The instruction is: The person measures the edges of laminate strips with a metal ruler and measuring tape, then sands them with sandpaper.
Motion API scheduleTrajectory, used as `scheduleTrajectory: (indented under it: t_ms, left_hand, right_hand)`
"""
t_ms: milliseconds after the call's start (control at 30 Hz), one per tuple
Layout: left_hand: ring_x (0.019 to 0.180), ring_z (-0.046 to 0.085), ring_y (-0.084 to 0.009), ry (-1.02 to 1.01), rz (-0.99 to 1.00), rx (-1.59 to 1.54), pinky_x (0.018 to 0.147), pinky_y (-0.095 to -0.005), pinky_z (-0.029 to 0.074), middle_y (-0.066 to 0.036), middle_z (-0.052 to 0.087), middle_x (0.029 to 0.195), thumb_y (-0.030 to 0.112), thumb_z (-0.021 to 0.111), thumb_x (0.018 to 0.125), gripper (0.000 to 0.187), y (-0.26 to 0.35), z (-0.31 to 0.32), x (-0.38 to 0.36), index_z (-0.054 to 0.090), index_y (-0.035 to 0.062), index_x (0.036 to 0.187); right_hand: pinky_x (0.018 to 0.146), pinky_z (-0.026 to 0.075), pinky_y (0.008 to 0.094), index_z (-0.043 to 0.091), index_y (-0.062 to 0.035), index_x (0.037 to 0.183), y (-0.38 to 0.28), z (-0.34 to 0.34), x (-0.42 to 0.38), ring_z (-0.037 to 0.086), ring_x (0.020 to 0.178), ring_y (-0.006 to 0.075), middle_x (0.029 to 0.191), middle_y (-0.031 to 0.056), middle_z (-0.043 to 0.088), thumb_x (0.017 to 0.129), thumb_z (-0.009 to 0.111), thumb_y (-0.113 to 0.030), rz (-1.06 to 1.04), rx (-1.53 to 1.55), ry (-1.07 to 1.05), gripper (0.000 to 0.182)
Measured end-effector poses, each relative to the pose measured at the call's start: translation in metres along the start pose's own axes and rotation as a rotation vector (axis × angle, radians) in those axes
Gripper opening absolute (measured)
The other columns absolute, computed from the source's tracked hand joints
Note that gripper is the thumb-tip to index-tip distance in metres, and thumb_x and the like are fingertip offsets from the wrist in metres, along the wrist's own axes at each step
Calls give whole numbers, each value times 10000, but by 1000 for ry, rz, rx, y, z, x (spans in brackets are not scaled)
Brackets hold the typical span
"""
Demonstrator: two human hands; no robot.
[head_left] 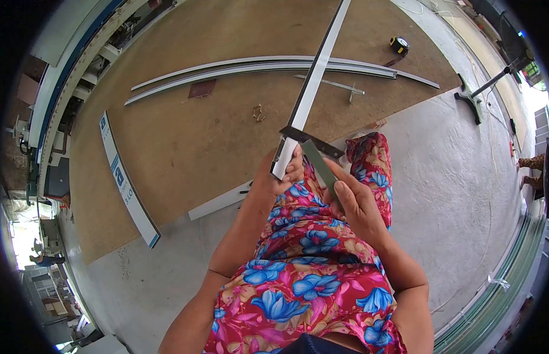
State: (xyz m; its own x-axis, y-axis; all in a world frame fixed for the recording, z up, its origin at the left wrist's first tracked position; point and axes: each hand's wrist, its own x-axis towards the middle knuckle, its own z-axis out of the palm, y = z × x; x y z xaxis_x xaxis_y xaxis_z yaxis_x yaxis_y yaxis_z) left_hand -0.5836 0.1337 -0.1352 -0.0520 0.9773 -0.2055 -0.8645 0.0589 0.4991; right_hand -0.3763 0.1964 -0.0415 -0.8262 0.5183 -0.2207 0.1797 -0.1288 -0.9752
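Observation:
My left hand [292, 168] is closed around the lower end of a long white metal profile [315, 82] with a dark edge, which slants up and away over the board. My right hand [354, 197] grips a bevel gauge [320, 165] by its flat green stock. Its dark flat blade crosses the profile just above my left fingers, at an angle to the stock. Both hands are close together over my lap, against the flowered cloth. Part of the green stock is hidden behind my right thumb and fingers.
On the brown board [227, 130] lie long white profiles [245, 68], a labelled strip [128, 183], a thin metal square [339, 85], small brass-coloured pieces [258, 112] and a tape measure [399, 45]. Another white piece [221, 200] crosses the board's near edge. A dark stand [472, 100] is at right.

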Motion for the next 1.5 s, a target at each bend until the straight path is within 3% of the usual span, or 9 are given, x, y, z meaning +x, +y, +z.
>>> scheduleTrajectory:
  t_ms: [267,300,567,667,767,1200,1233,1367,1500]
  left_hand:
    - [361,360,-131,297,-42,-105,463,-288,314,-1,427,514,337,510,873,263,-6,-11,-1,533,80,820]
    - [359,363,-132,125,-22,-111,464,-294,317,-9,434,514,344,516,871,271,-6,-11,0,537,77,834]
    - [358,376,-133,208,-64,-175,436,-298,292,-14,427,507,340,525,860,270,-2,-2,-2,534,71,867]
    - [355,364,-133,32,-2,-85,436,-289,276,-15,421,504,316,527,864,242,-2,-4,-1,537,74,859]
    - [354,346,-125,104,-14,-128,434,-280,260,-14,422,509,292,512,882,211,-8,-16,-3,535,84,852]
    - [346,363,-115,-25,-54,-81,408,-245,296,2,446,533,357,556,839,317,-3,-13,3,544,44,889]
    - [346,388,-98,250,-34,-158,359,-218,297,-2,470,534,366,572,832,342,-5,4,-3,544,29,887]
    - [347,383,-98,-2,-35,-35,380,-238,292,9,464,509,359,578,836,308,-7,-18,5,554,56,883]
    - [342,405,-103,-5,-26,-168,322,-209,327,3,491,521,351,566,848,323,-8,-12,2,545,30,876]
  right_hand:
    - [585,414,235,371,-60,1398,-4,3,-5,466,632,79,739,17,522,986,388,-307,-5,-68,-33,480]
    - [595,425,254,367,-65,1400,0,2,-2,470,627,91,722,19,505,984,380,-259,0,-60,9,459]
    - [590,440,255,365,-61,1399,4,4,-4,503,643,106,720,59,521,979,374,-193,-149,-158,11,440]
    - [612,445,257,354,-70,1406,2,0,-1,514,676,110,740,81,525,980,375,-196,-38,-108,24,445]
    - [615,416,217,368,-54,1399,3,7,-6,466,673,65,796,3,538,995,379,-315,-38,-105,17,481]
    - [611,405,218,348,-79,1414,-6,6,-11,444,657,71,778,4,511,991,373,-342,15,-49,-93,499]
    - [612,406,218,348,-84,1415,-7,3,-8,446,661,72,786,7,509,991,374,-343,19,-37,-87,498]
    - [652,461,269,351,-92,1413,-5,7,-11,496,683,115,796,51,537,984,353,-211,23,-75,-115,445]
    - [646,453,263,345,-99,1416,-3,7,-9,491,673,110,778,39,521,987,354,-226,13,29,-119,448]
